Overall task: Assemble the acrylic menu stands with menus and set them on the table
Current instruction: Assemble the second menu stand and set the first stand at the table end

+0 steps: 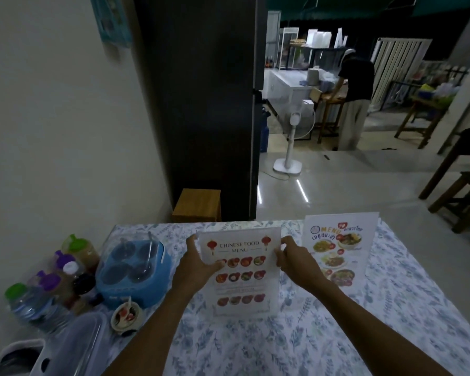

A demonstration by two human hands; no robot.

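Floral-clothed table (337, 335) holds both stands upright. Left hand (198, 263) and right hand (296, 263) clasp the side edges of the Chinese food menu stand (242, 278) at centre; Thai menu stand (339, 248) stands just right, farther back, untouched

The heading "CHINESE FOOD MENU" is printed in two lines across the top of the menu sheet in the acrylic stand (240, 270) near the middle of the table (391, 308). The word "MENU" is printed in large orange letters at the top of the second menu stand (339, 248), toward the table's far right corner; the script lines beside and beneath it are too blurred to be read.
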